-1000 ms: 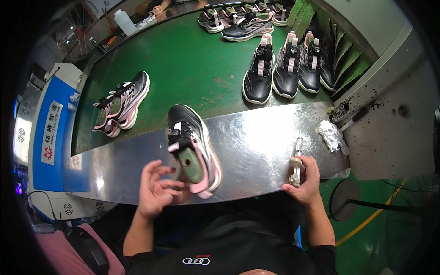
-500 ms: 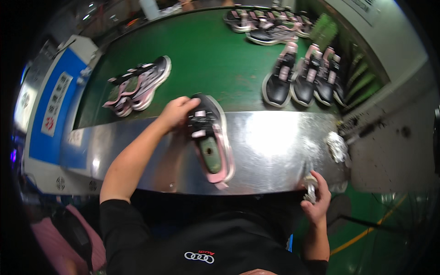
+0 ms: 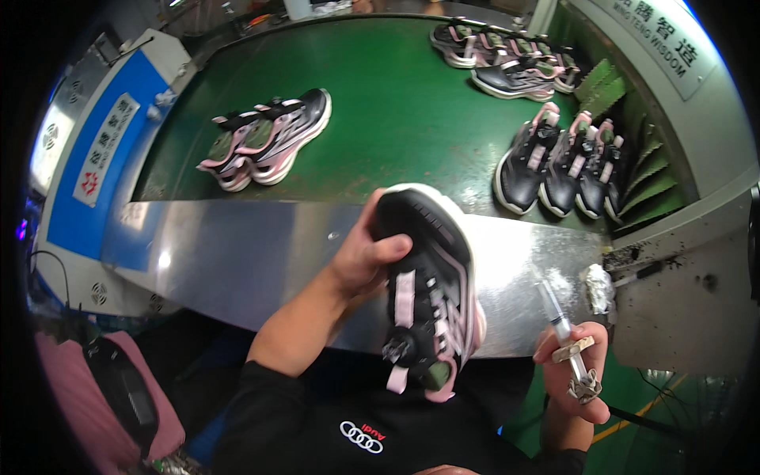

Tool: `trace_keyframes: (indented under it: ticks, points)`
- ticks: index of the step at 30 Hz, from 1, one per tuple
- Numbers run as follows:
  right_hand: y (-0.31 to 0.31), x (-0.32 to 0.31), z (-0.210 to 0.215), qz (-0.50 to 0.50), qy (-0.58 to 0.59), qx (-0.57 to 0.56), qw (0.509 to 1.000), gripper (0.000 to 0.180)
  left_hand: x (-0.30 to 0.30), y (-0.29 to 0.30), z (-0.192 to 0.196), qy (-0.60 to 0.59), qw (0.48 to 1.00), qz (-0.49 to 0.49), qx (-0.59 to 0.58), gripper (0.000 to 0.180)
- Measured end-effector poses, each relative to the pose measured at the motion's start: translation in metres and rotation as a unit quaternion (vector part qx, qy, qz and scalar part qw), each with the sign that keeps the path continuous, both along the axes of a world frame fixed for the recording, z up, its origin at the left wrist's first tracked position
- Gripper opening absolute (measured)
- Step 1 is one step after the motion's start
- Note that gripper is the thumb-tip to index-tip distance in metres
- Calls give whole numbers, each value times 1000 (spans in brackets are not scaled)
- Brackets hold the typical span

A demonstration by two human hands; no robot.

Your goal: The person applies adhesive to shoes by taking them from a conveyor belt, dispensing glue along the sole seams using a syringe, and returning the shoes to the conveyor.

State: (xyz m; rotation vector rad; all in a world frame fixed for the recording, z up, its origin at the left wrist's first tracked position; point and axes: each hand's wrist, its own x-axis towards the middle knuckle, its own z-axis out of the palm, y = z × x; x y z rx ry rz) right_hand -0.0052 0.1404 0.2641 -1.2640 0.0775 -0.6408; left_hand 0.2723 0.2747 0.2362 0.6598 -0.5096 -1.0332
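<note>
Shoe [image 3: 434, 285]: black, pink trim, white sole
Left fingers [image 3: 392, 248]: gripping its forefoot
Right fingers [image 3: 546, 347]: closed around syringe [image 3: 559, 321]
Syringe: clear, jutting forward beyond them

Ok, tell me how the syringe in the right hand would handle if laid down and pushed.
The syringe is probably light, its barrel being a slim, clear tube. That straight barrel looks stiff, so it likely won't bend. The beige collar sticks out past the barrel, so it would probably rock rather than roll freely.
</note>
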Motion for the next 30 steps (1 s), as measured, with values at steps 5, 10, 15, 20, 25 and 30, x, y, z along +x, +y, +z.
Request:
trace_keyframes:
  ticks: [5, 10, 15, 20, 25, 30]
  points:
    - [9, 36, 27, 103, -93, 92, 986, 96, -4, 11, -9, -14, 1000, -14, -23, 63]
    - [15, 53, 39, 163, -103, 112, 975, 91, -4, 18, -11, -89, 991, -61, -75, 65]
    - [17, 59, 47, 213, -109, 140, 961, 87, -9, 18, -6, -149, 982, -44, -106, 67]
    - [17, 63, 44, 249, -115, 137, 952, 85, -7, 18, -4, -191, 973, -38, -121, 67]
    - [17, 67, 48, 250, -85, 148, 953, 85, -6, 20, -4, -214, 969, -40, -120, 66]
    - [15, 62, 51, 247, -55, 145, 957, 85, -6, 21, -1, -198, 973, -33, -111, 65]
